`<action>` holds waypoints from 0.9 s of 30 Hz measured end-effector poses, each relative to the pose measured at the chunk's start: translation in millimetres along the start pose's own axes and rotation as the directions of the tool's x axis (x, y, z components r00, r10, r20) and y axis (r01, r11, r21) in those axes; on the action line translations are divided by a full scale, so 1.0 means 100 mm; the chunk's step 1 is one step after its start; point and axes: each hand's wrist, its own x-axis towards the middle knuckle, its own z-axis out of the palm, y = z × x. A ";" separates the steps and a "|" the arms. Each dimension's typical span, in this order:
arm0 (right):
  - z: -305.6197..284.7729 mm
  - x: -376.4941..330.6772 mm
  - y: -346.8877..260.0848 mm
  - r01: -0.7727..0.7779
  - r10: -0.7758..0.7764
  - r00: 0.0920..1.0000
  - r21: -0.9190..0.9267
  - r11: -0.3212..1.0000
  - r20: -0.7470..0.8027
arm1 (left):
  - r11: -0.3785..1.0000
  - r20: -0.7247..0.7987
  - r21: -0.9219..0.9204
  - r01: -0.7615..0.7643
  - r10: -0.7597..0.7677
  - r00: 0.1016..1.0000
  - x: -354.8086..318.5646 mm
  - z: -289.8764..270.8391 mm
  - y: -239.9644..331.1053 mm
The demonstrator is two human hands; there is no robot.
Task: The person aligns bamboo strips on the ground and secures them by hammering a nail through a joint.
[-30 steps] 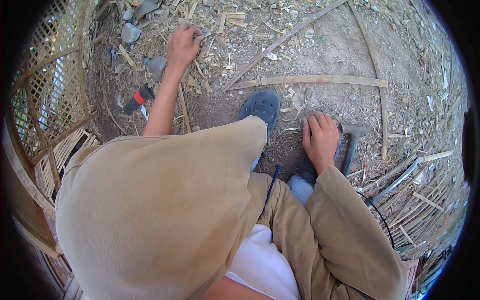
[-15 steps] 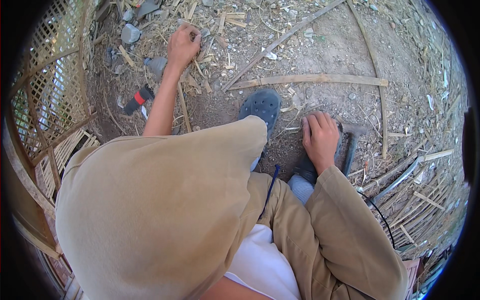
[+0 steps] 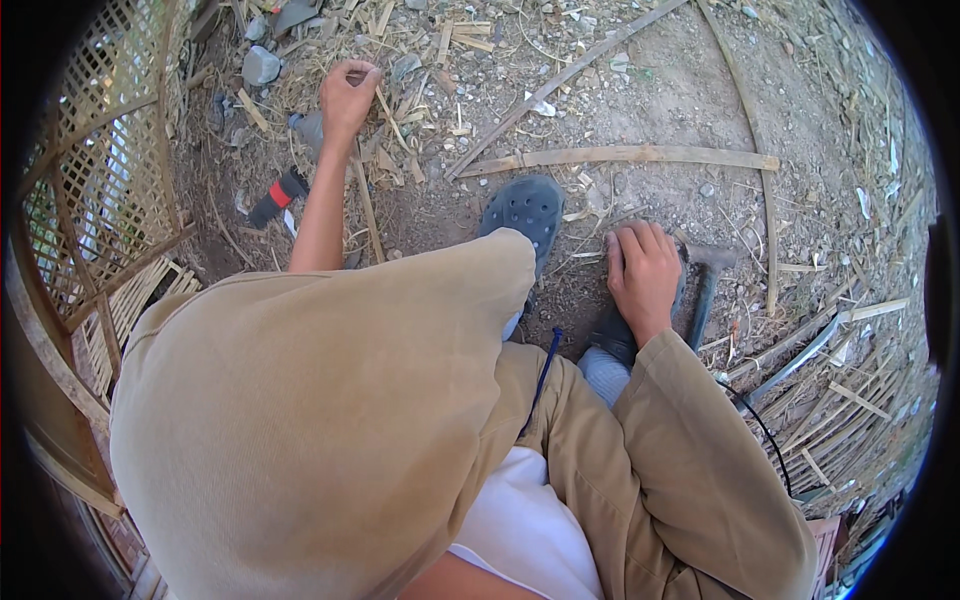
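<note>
Tan cloth [image 3: 310,410] fills much of the lower left, and the bare left forearm [image 3: 325,205] reaches out beyond it over dirt ground [image 3: 680,110]. At its end the left hand [image 3: 347,98] hovers or rests above the litter, thumb and forefinger curled toward each other in a small ring. A thin wood strip [image 3: 394,122] slants away from the thumb side; whether those fingertips pinch it or it simply lies behind them, I cannot tell from this height.

Palm down, the right hand [image 3: 644,272] lies over the front of one dark shoe, its fingers side by side and loosely bent, not clenched. Just to the right of that shoe is a hammer [image 3: 708,262], its head toward the top and its handle running down toward the sleeve [image 3: 715,450]. The other shoe [image 3: 524,212], dark with round holes, stands flat between the two hands.

Past the shoes, a long flat slat [image 3: 620,157] runs crosswise, meeting a second slat [image 3: 745,95] near its right end. Farther right, a long blade [image 3: 795,365] lies beside a heap of thin sticks [image 3: 825,420]. Left of the forearm are a black and red object [image 3: 278,198] and a grey stone [image 3: 261,66].
</note>
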 end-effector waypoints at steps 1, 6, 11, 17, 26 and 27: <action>0.00 0.00 0.00 0.000 0.000 1.000 -0.002 1.000 0.003 | 0.999 0.016 -0.036 0.026 -0.025 1.000 -0.01 -0.01 -0.05; 0.00 0.01 -0.02 0.005 -0.005 1.000 -0.008 1.000 -0.006 | 0.995 0.054 -0.102 -0.009 0.014 0.998 -0.03 -0.01 -0.08; 0.01 0.02 -0.03 0.001 -0.002 1.000 -0.012 1.000 -0.007 | 0.981 0.108 -0.180 -0.076 0.097 0.989 -0.08 -0.01 0.18; 0.03 0.00 0.01 -0.025 0.024 0.999 -0.021 0.999 -0.022 | 0.982 0.230 -0.130 -0.133 0.161 0.960 -0.09 -0.28 0.71; 0.06 -0.05 0.08 -0.024 0.025 0.997 0.019 1.000 -0.068 | 0.814 0.450 0.039 -0.579 0.503 0.738 -0.01 -1.02 1.96; 0.06 -0.06 0.08 -0.042 0.043 0.995 0.015 0.999 -0.086 | 0.801 0.457 0.029 -0.598 0.522 0.721 0.01 -1.07 2.17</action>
